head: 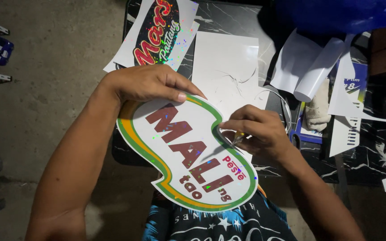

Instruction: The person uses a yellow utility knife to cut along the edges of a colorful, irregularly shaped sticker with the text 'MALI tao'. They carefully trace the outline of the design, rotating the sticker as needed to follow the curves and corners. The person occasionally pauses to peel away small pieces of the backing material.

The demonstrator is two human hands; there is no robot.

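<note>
Glossy white card forms the cut-out sign (188, 154), bordered green and orange, held above the lap just before the black marbled table (371, 165). Left hand (146, 82) pinches its upper edge; right hand (258, 131) is closed on a small blade (237, 139) at the notch. Judged light, stiff, crease-prone: grip by edges.

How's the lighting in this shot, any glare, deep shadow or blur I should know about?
Head view: light falls brightly on the curved sign, its holographic film throwing small rainbow glints; the white sheet behind is close to washed out. The floor at left and the picture's corners sink into shadow. The left hand is sharp; the right hand and its small blade look slightly soft.
</note>
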